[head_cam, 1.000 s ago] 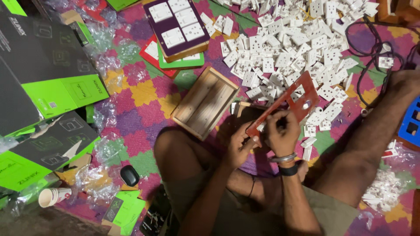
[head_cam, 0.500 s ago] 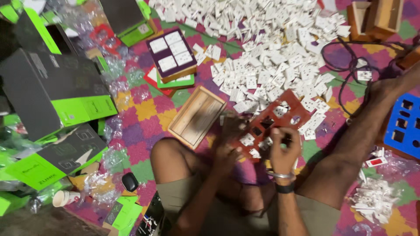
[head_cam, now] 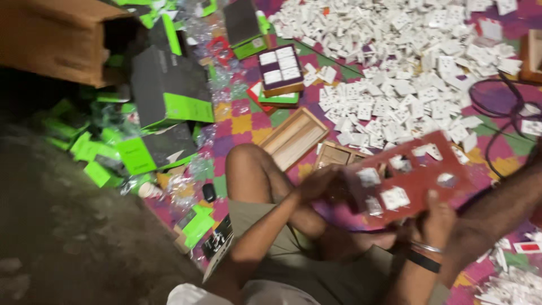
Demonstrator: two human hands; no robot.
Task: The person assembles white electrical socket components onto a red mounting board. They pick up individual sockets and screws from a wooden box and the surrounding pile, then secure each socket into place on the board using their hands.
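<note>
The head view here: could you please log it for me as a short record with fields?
Setting: person seated on a patchwork mat
Left hand: at the left end of a red cutout plate
Right hand: grips the plate's lower edge
Plate: tilted, white switch pieces set in some openings
Nearby: open wooden tray, heap of white pieces, green-and-black boxes

White switch modules (head_cam: 406, 73) crowding the mat; wooden tray (head_cam: 293, 138) apparently near the knee.
</note>
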